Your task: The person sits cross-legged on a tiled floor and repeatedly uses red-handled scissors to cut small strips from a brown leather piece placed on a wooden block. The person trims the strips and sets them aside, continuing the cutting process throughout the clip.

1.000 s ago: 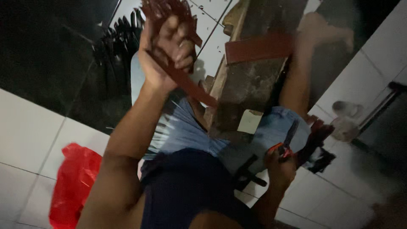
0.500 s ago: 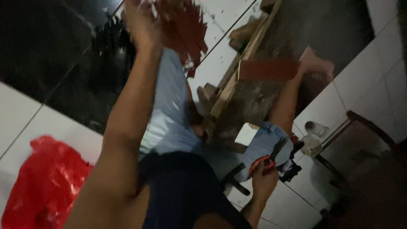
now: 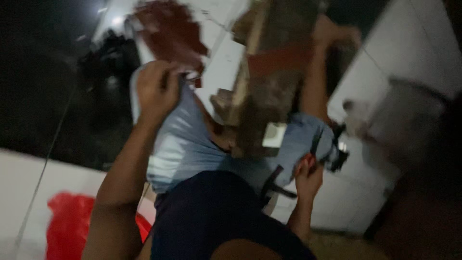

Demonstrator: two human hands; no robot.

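Note:
My left hand (image 3: 156, 89) is closed on a flat red-brown leather piece (image 3: 171, 36), held just above my left knee in light blue shorts (image 3: 180, 144). Resting by my right thigh, my right hand (image 3: 308, 175) has its fingers curled on a small red-handled tool (image 3: 306, 160); blur hides the tool's shape. Between my legs stands a rough wooden block (image 3: 269, 101) with a red-brown strip (image 3: 284, 58) lying across its top. My right foot (image 3: 337, 33) rests past the block.
A red plastic bag (image 3: 67, 226) lies on the white tile floor (image 3: 221, 62) at lower left. A dark pile of straps (image 3: 108, 67) sits at upper left on black flooring. A black tool (image 3: 337, 154) lies by my right knee. A blurred dark stool (image 3: 414, 125) is at right.
My left hand came down from its raised position toward my knee, still holding the red-brown piece. The view swung and blurred. My right hand stayed by my thigh.

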